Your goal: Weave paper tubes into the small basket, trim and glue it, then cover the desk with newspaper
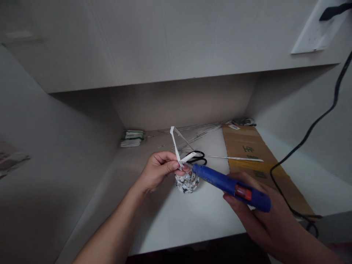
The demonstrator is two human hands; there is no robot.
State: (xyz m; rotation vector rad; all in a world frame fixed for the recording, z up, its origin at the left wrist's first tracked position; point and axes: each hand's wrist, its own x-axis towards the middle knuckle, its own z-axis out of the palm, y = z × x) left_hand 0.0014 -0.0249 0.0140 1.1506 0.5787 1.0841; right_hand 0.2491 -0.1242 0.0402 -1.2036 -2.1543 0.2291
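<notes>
Between the thumb and fingers of my left hand [158, 169] is a folded white paper strip [176, 143], bent into angled loops. My right hand [264, 209] is wrapped round a blue glue gun [217, 178] with a red switch on its side. The gun's nozzle reaches the base of the strip by my left fingertips; whether it touches cannot be made out. Just below them, a small round woven paper piece [187, 183] sits on the white surface [165, 234], its top partly hidden by my fingers. Black-handled scissors [202, 157] lie behind the nozzle.
Thin paper sticks [203, 132] lie at the back. A flat cardboard piece [242, 141] is on the right, with a black cable [310, 128] hanging over it. A white and green packet [132, 138] stands at the back left. A shelf panel [165, 44] overhangs the surface.
</notes>
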